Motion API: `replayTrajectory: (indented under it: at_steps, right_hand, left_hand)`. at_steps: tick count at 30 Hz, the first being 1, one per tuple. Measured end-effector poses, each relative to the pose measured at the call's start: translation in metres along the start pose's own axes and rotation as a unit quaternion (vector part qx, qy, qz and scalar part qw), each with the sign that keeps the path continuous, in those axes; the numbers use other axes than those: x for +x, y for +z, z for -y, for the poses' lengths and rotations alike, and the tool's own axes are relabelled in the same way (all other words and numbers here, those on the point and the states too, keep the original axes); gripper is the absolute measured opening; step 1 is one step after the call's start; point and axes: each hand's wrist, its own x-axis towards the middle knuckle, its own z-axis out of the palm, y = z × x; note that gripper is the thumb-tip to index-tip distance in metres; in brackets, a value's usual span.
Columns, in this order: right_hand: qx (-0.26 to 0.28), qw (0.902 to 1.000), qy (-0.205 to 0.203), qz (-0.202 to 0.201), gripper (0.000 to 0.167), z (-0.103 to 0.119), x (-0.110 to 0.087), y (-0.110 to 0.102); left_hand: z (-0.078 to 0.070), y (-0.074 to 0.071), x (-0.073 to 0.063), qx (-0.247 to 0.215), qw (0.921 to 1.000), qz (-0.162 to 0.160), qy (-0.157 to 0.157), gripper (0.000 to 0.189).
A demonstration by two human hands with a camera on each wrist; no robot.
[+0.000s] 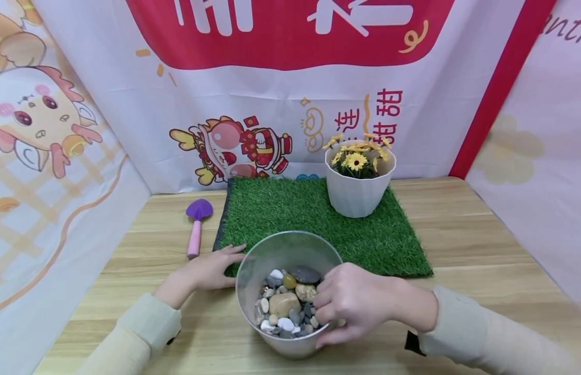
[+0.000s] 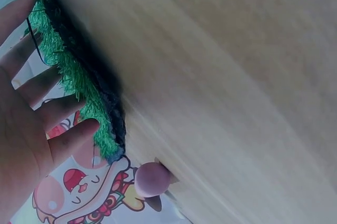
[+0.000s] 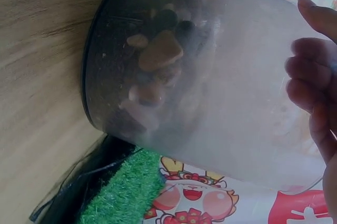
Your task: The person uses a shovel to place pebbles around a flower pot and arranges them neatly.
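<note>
Right hand (image 1: 353,299) gripping the rim of a see-through container (image 1: 290,249) of mixed stones (image 1: 285,304); left hand (image 1: 210,270) beside it, fingers spread. The container stands on a wooden surface (image 1: 459,229), near a grass mat (image 1: 276,205) bearing potted yellow flowers (image 1: 356,162); left, a purple trowel (image 1: 197,224)

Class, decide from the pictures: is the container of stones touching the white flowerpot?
Apart: the head view shows green turf mat lying between the container and the white flowerpot.
</note>
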Motion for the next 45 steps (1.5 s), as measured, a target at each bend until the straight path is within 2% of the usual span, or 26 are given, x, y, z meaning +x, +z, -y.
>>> replayTrajectory:
  at_steps: [3, 8, 12, 16, 22, 25, 29, 32, 36, 40, 45]
  right_hand:
    - [-0.003, 1.0000, -0.004, -0.005, 0.039, -0.001, -0.001, -0.001]
    - [-0.014, 0.9995, -0.021, -0.019, 0.024, -0.002, -0.003, -0.002]
    - [-0.023, 0.9992, -0.028, -0.019, 0.028, -0.002, -0.007, -0.005]
    - [-0.012, 0.9996, -0.019, -0.018, 0.025, -0.002, -0.012, -0.009]
    - [0.015, 0.9996, -0.004, -0.024, 0.026, -0.008, -0.022, -0.011]
    - [0.033, 0.9988, -0.001, -0.035, 0.026, -0.011, -0.025, -0.009]
    - [0.054, 0.9972, -0.002, -0.052, 0.027, -0.014, -0.026, -0.005]
    - [0.057, 0.9967, -0.003, -0.057, 0.027, -0.015, -0.025, -0.003]
    - [0.058, 0.9966, 0.001, -0.058, 0.027, -0.015, -0.025, -0.003]
    - [0.058, 0.9967, 0.005, -0.057, 0.026, -0.014, -0.026, -0.003]
    - [0.053, 0.9971, 0.000, -0.055, 0.023, -0.015, -0.027, -0.002]
  left_hand:
    - [0.001, -0.003, 0.001, 0.004, 1.0000, -0.006, 0.006, 0.062]
    - [0.004, -0.006, 0.000, 0.022, 0.9991, -0.027, 0.023, 0.052]
    - [0.003, -0.010, -0.004, 0.032, 0.9975, -0.054, 0.033, 0.047]
    - [0.001, -0.017, -0.010, 0.031, 0.9950, -0.089, 0.035, 0.050]
    - [0.005, -0.027, -0.023, 0.023, 0.9920, -0.122, 0.021, 0.051]
    - [0.012, -0.030, -0.030, 0.005, 0.9910, -0.134, 0.003, 0.052]
    - [0.025, -0.032, -0.036, -0.007, 0.9856, -0.169, -0.008, 0.055]
    - [0.035, -0.037, -0.038, -0.013, 0.9798, -0.197, -0.029, 0.056]
    - [0.047, -0.043, -0.035, -0.031, 0.9711, -0.219, -0.089, 0.053]
    - [0.056, -0.049, -0.028, -0.055, 0.9626, -0.222, -0.146, 0.050]
    - [0.067, -0.050, -0.022, -0.099, 0.9508, -0.215, -0.200, 0.051]
